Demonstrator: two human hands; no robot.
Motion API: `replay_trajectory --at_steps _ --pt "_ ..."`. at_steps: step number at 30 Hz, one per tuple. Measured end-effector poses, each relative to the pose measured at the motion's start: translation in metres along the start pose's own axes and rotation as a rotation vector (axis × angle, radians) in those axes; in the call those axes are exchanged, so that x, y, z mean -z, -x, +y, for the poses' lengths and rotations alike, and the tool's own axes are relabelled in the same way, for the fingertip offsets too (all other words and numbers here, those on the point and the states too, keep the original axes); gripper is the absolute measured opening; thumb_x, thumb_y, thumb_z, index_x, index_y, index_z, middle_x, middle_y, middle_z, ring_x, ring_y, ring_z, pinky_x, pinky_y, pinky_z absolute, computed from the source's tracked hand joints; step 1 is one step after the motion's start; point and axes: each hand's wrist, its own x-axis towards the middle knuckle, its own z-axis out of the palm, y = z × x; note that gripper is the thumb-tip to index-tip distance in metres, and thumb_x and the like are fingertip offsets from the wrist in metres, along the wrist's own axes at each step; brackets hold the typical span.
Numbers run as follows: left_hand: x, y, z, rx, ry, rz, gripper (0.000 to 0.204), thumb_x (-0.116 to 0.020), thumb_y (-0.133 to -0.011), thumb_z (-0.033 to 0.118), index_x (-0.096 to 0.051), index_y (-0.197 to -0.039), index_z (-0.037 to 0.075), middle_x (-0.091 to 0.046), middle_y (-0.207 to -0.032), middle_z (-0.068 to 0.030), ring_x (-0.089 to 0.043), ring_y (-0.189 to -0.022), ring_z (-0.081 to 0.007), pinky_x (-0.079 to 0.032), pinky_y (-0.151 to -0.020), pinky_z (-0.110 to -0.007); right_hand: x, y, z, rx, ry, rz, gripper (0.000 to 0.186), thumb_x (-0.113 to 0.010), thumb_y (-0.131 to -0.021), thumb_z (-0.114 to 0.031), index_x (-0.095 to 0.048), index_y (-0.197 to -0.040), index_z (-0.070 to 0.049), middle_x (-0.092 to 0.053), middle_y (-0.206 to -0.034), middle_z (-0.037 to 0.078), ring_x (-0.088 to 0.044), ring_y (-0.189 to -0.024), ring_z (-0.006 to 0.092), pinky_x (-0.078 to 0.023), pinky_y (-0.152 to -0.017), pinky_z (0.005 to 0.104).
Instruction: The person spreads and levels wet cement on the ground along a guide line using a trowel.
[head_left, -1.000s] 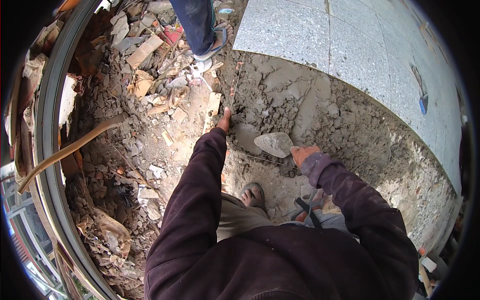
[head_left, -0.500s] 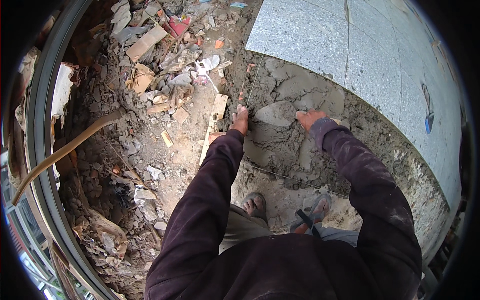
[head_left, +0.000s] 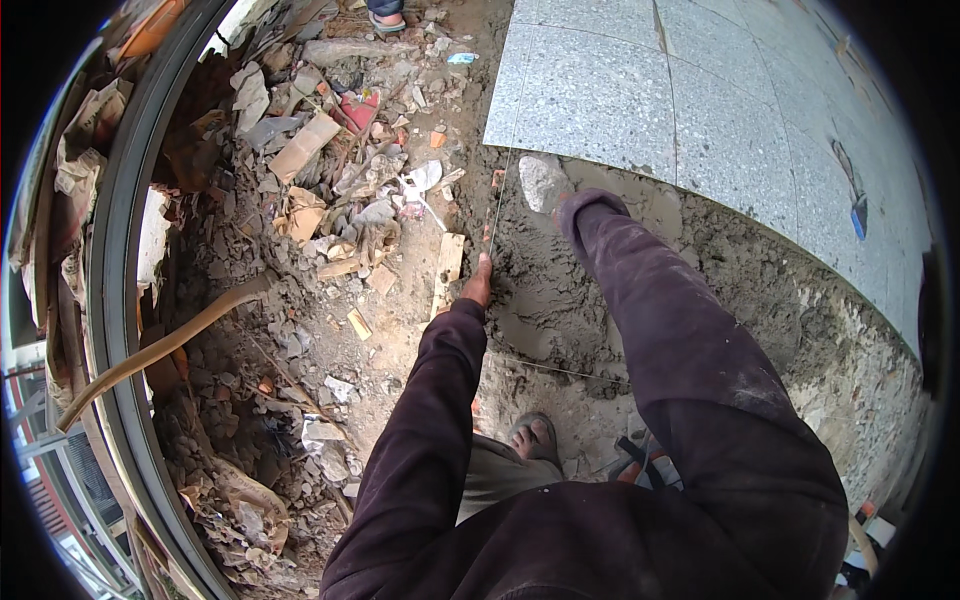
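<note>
Because the trowel (head_left: 543,184) sits at the far end of the wet mortar (head_left: 545,315), with its blade just beside the edge of the speckled grey tiles (head_left: 590,95), a push slightly too far forward could knock that edge or smear mortar over the finished face. The right hand (head_left: 562,208) is mostly hidden by its cuff, yet its grip appears closed round the trowel's handle; whether the blade presses on the mortar or hovers over it is unclear. A stretched string (head_left: 505,205) runs close along the blade's left side — a sideways stroke could catch it and pull the line out of true. The left hand (head_left: 478,284) reaches forward beside that same string, and I can't make out whether its grip is pinching the line or merely resting there; a careless nudge could shift it too. Beside that hand lie a pale timber strip (head_left: 450,258) and loose rubble (head_left: 345,225), so a bump might send grit into the mortar — while the sandalled foot (head_left: 535,438) near the lower string (head_left: 570,372) could snag it on stepping forward.
</note>
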Motion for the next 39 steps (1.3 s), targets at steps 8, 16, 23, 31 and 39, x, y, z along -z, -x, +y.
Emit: replay_trajectory --at_steps 8,16,23,31,39 --pt "-0.005 -0.001 0.004 -0.078 0.025 0.024 0.078 -0.02 -0.076 0.062 -0.029 -0.122 0.0 -0.03 -0.127 -0.014 -0.024 -0.119 -0.0232 -0.017 -0.096 -0.027 -0.077 0.07 -0.007 0.246 -0.279 -0.243 0.03 -0.04 -0.081 -0.024 -0.05 -0.104 -0.006 -0.057 -0.093 0.005 -0.056 -0.08 0.0212 -0.044 -0.064 0.0346" --pt "0.028 -0.039 -0.066 -0.177 -0.016 -0.018 0.078 -0.023 -0.076 0.062 -0.034 -0.118 -0.003 -0.038 -0.12 -0.0184 -0.034 -0.113 -0.0253 -0.025 -0.092 -0.029 -0.124 0.115 -0.019 0.414 0.031 -0.128 0.031 -0.051 -0.073 -0.013 -0.053 -0.104 -0.007 -0.053 -0.105 0.011 -0.053 -0.093 0.0244 -0.044 -0.074 0.0405" --pt "0.02 0.002 -0.027 -0.16 0.219 -0.192 0.071 -0.024 -0.08 0.056 -0.029 -0.122 -0.001 -0.037 -0.121 -0.0078 -0.036 -0.11 -0.0189 -0.026 -0.092 -0.026 -0.167 0.114 0.107 0.297 0.098 -0.224 0.035 -0.055 -0.069 -0.021 -0.054 -0.101 -0.006 -0.055 -0.099 0.012 -0.053 -0.091 0.0265 -0.044 -0.074 0.0393" --pt "0.074 0.031 -0.005 -0.301 -0.635 -0.004 0.065 -0.026 -0.081 0.051 -0.034 -0.118 -0.002 -0.038 -0.12 -0.016 -0.034 -0.113 -0.025 -0.026 -0.093 -0.029 -0.211 0.157 0.354 -0.371 -0.415 0.253 0.044 -0.052 -0.075 -0.03 -0.043 -0.111 -0.006 -0.049 -0.106 0.017 -0.048 -0.096 0.0316 -0.039 -0.082 0.0386" --pt "0.061 0.139 0.044 -0.198 -0.532 0.045 0.057 -0.036 -0.083 0.043 -0.037 -0.115 -0.004 -0.049 -0.108 -0.0182 -0.045 -0.103 -0.0243 -0.033 -0.087 -0.029 -0.22 0.064 0.353 -0.513 -0.633 0.085 0.049 -0.054 -0.075 -0.019 -0.035 -0.12 -0.008 -0.045 -0.111 0.017 -0.046 -0.1 0.0326 -0.039 -0.084 0.0399"
